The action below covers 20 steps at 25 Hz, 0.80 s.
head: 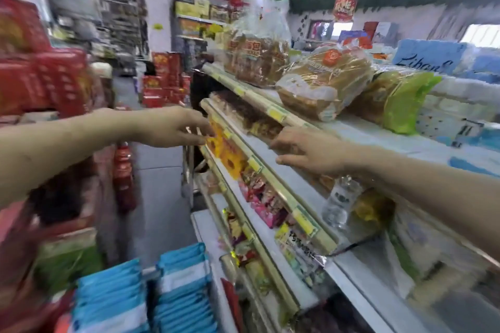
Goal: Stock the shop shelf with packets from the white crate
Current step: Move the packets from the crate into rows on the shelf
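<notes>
Blue packets (184, 286) stand in rows below; our left hand (173, 127) meets orange packets (224, 149), grip unclear, while our right hand (305, 151) spreads over the shelf (296, 184).

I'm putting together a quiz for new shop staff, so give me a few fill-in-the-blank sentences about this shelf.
1. The bread loaves lie on the ___ shelf.
2. The stacked packets at bottom left are ___ and white.
3. The water bottle stands below the ___ forearm.
Missing: top; blue; right.
</notes>
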{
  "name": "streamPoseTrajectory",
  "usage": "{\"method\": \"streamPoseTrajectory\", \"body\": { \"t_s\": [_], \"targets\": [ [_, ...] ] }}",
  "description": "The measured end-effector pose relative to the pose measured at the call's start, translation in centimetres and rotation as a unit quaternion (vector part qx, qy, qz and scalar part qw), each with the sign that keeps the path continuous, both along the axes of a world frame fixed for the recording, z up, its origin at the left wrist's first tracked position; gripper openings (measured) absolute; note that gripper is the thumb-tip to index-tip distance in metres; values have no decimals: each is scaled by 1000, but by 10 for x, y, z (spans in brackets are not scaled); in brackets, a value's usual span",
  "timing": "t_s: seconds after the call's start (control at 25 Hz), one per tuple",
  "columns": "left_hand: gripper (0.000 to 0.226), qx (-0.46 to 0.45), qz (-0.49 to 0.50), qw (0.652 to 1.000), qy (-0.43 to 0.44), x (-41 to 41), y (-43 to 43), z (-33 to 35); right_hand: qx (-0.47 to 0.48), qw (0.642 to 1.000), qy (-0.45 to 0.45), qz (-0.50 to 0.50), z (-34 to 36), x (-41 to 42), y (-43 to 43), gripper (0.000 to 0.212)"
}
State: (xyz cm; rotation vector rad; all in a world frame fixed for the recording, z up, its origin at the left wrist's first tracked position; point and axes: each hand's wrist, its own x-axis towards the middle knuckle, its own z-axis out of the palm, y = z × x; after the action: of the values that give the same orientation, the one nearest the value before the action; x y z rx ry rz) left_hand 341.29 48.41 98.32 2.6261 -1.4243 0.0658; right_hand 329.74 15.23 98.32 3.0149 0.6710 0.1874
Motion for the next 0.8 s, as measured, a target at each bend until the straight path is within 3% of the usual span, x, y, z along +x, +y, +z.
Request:
{"method": "streamPoseTrajectory", "body": {
  "t_s": [0.16, 0.4, 0.52, 0.8],
  "targets": [
    [58, 23, 86, 994, 67, -44, 122, -100, 37, 990, 126, 52, -104, 29, 71, 39],
    [38, 105, 155, 967, 172, -126, 185, -252, -2, 954, 291, 67, -282, 32, 145, 42],
    [34, 113, 154, 962, 196, -144, 178, -292, -2, 966, 253, 45, -324, 32, 163, 43],
    [32, 133, 156, 972, 112, -157, 167, -325, -3, 985, 161, 67, -338, 18, 171, 21]
  ]
}}
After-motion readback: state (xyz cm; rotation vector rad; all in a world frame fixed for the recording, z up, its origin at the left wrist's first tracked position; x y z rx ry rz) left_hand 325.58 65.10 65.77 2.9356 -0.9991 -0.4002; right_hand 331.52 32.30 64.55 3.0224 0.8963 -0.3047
